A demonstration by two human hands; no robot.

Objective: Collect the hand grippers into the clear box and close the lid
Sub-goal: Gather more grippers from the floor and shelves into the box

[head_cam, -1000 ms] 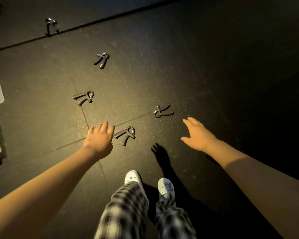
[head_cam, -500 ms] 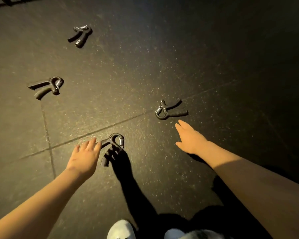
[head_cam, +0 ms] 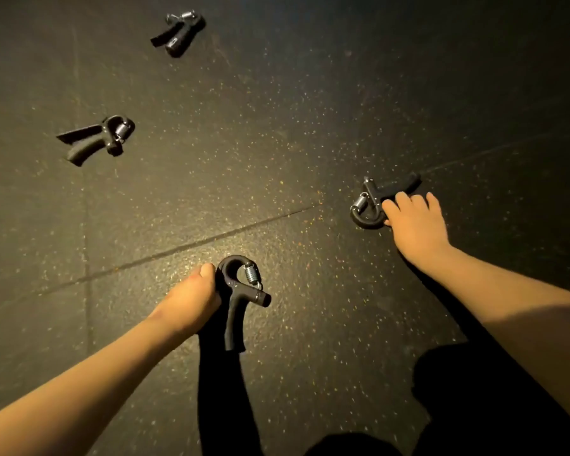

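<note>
Dark floor [head_cam: 310, 110] with tiny bright specks is all around me, and a thin seam [head_cam: 165, 253] runs across it between my arms. Four black hand grippers with shiny springs lie on it.

My left hand [head_cam: 191, 301] holds the near gripper [head_cam: 241, 291]. My thumb is up against its curved top. My hand covers one handle, so I cannot see my fingers there. The other handle sticks out toward me, and the spring is on the side away from my hand. A long black shadow [head_cam: 224, 390] lies under it.

My right hand [head_cam: 415, 225] is on the second gripper [head_cam: 369, 205], which sits just past the seam. My fingers are bent over its two handles and my thumb is tucked in by the round loop. Its spring and loop poke out to the left of my fingers. I cannot tell if it is up off the floor.

My two hands are well apart, each with its own gripper.

The third gripper [head_cam: 96, 139] lies flat on the floor, far off to the left of my left hand, with nothing touching it. The fourth gripper [head_cam: 178, 32] lies even farther away, near the top, also alone.
</note>
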